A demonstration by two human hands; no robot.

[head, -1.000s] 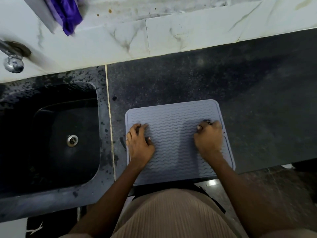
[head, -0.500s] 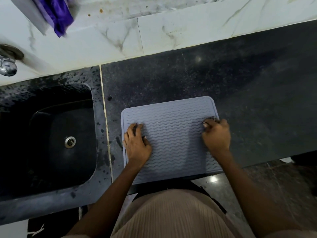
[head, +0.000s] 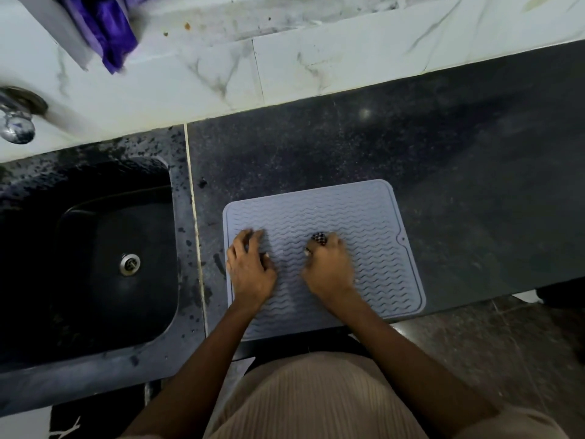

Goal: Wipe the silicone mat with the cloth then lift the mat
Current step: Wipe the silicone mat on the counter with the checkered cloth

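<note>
The grey mat (head: pixel 323 255), ribbed with wavy lines, lies flat on the dark surface (head: pixel 443 185) at its near edge, just right of the sink (head: pixel 104 264). No writing can be read on anything. The left hand (head: pixel 250 270) rests on the mat's left part, fingers spread and bent. The right hand (head: pixel 329 267) sits mid-mat, fingers curled round a small dark checked cloth (head: pixel 319 238) pressed against the mat. The black sink basin holds only its metal drain (head: pixel 129 264). A purple cloth (head: pixel 107 33) hangs at the far left.

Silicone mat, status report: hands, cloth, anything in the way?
Left hand pressing mat, fingers spread. Right hand gripping checkered cloth on mat. Mat flat, not lifted. Nothing blocking.
</note>
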